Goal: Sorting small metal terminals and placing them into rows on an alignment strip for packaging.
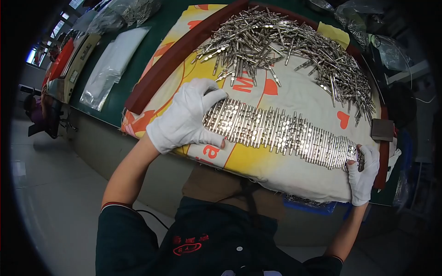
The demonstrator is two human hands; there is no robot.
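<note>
A long row of shiny metal pins lies side by side on a patterned cloth. My left hand, in a white glove, presses flat against the row's left end, fingers apart. At the row's right end, my gloved right hand touches the last pins with its fingertips near the cloth's edge. Neither hand grips anything. A loose heap of the same metal pins spreads across the far part of the cloth.
A dark red wooden frame borders the cloth on the left and far side. Clear plastic bags lie on the green table at the left. More bags sit at the far right. Grey floor is below the table.
</note>
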